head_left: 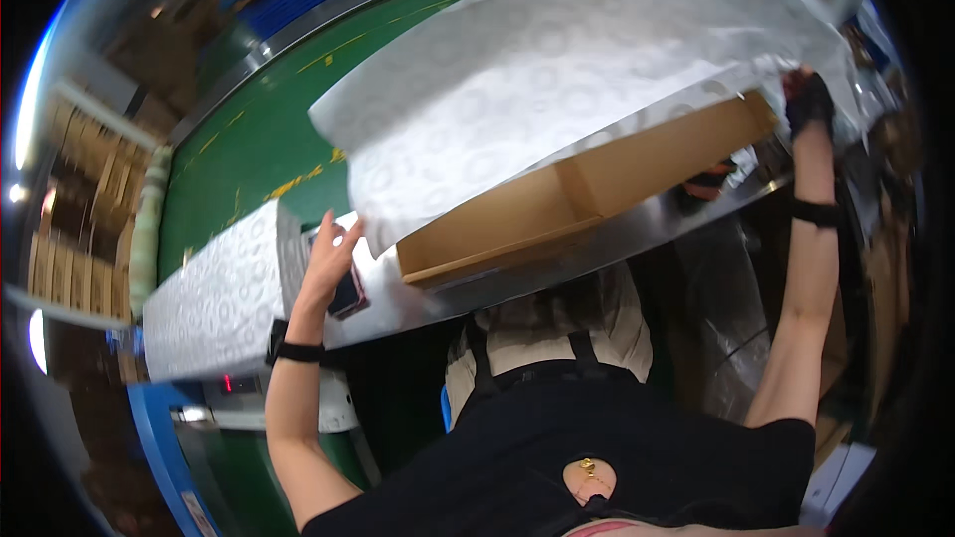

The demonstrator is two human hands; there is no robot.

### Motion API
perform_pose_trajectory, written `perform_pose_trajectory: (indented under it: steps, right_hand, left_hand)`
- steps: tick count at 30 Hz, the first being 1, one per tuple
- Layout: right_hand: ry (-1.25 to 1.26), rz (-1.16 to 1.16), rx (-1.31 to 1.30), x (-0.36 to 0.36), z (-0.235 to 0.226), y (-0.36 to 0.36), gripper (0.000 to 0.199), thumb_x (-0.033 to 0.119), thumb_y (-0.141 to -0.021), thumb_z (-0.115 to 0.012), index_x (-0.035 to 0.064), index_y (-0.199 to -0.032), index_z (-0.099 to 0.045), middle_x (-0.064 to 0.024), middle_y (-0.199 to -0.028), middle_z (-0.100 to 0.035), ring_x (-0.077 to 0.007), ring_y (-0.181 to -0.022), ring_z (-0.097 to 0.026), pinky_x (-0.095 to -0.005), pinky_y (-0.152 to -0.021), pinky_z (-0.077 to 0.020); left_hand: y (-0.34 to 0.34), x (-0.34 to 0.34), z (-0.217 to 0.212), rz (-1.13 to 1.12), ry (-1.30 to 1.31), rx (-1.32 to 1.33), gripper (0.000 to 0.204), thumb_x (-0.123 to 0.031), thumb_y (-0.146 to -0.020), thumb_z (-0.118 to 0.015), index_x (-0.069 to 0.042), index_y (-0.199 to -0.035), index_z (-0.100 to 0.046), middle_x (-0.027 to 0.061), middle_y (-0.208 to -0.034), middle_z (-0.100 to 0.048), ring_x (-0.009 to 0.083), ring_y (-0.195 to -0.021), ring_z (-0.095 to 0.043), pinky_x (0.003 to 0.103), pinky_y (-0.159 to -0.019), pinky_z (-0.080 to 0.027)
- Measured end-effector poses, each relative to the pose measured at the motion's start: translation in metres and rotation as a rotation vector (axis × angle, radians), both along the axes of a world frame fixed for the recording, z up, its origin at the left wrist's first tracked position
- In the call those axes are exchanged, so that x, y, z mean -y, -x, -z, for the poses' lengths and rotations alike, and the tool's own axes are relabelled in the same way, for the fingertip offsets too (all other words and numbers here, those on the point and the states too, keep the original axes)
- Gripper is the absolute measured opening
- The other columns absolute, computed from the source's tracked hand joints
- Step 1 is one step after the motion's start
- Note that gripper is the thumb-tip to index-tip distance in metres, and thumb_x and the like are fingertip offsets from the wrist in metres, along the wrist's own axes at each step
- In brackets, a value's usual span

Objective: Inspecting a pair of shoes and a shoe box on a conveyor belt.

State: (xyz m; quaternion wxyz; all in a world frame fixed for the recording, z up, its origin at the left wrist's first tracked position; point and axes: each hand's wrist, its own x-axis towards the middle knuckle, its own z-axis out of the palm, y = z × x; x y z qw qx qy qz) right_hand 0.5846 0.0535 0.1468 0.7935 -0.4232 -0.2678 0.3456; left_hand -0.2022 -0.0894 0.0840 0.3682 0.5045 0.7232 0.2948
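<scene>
In the head view, a big white sheet (557, 70) with a pattern of rings is spread over the green belt (269, 174). Its near edge runs along the far side of a long brown box (597, 179). The box is open, and its inside shows. It sits by the metal rim (667, 229), close to the person.

The left hand (328, 254) is by the sheet's near left corner. Some fingers point up and the thumb is bent that way, but you cannot tell if they pinch the sheet. The right hand (811, 104), dark over the palm, is at the box's right end, next to the sheet's edge. Its fingers look curled, but blur hides what they hold.

To handle the sheet well, both hands should pull gently and evenly, so it lies flat. A hard tug could tear it or slide the box over the rim. The left hand should mind the phone (349, 296) just beside it, and the white pack (219, 283) to its left.
</scene>
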Motion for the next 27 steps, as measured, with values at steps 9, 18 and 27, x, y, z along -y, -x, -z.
perform_pose_trajectory:
  steps: [9,18,27]
  right_hand:
    - [-0.014,0.184,0.754,0.12,0.064,0.164,0.018,0.017,-0.09,-0.049,0.0045,-0.098,-0.059,-0.0036,-0.098,-0.056,-0.0137,-0.092,-0.052,-0.0293,-0.078,-0.0429]
    - [0.612,0.295,2.039,0.135,0.073,0.208,0.025,0.038,-0.075,-0.061,0.0133,-0.075,-0.058,-0.004,-0.069,-0.058,-0.0215,-0.073,-0.057,-0.0408,-0.072,-0.0358]
    - [0.58,0.219,1.489,0.128,0.067,0.173,0.028,0.039,-0.078,-0.06,0.012,-0.078,-0.064,-0.0078,-0.08,-0.06,-0.0272,-0.084,-0.059,-0.0414,-0.076,-0.042]
  left_hand:
    - [-0.023,-0.026,0.024,-0.107,0.155,1.114,0.047,-0.024,-0.092,-0.052,0.004,-0.128,-0.042,0.0177,-0.126,-0.052,0.031,-0.112,-0.053,0.043,-0.098,-0.042]
    - [-0.026,-0.026,0.045,-0.158,0.157,1.103,0.042,-0.026,-0.094,-0.045,0.004,-0.124,-0.046,0.0155,-0.125,-0.053,0.0312,-0.111,-0.054,0.044,-0.095,-0.044]
    - [-0.033,0.0,0.032,-0.172,0.297,1.121,0.047,-0.026,-0.093,-0.044,0.003,-0.13,-0.04,0.0221,-0.124,-0.051,0.0327,-0.107,-0.055,0.047,-0.088,-0.048]
